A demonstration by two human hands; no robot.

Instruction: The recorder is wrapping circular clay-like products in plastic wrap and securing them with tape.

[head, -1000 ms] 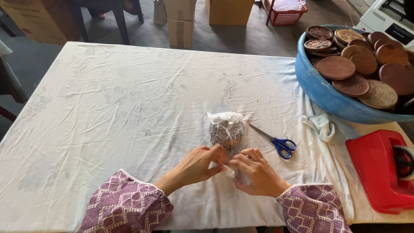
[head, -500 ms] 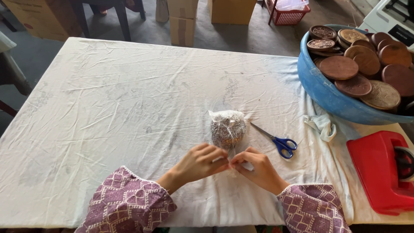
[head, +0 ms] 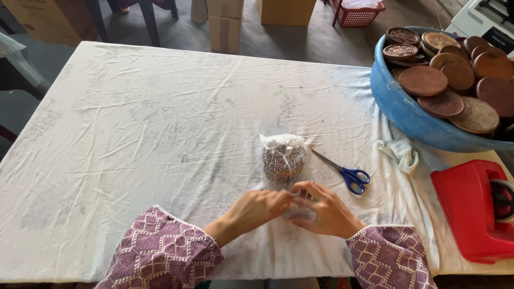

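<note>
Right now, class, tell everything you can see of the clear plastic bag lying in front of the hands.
The clear plastic bag lies flat on the white tablecloth, crinkled and shiny, with a round brown patterned disc inside. Its far end is a loose flap; its near end is gathered under the left hand and the right hand, whose fingertips meet on it. Blue-handled scissors lie just to its right, apart from it.

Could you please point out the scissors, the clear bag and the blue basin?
scissors (head: 354, 177): head view, on the blue handles.
clear bag (head: 282, 158): head view, on its filled middle.
blue basin (head: 407, 115): head view, on its outer wall.
</note>
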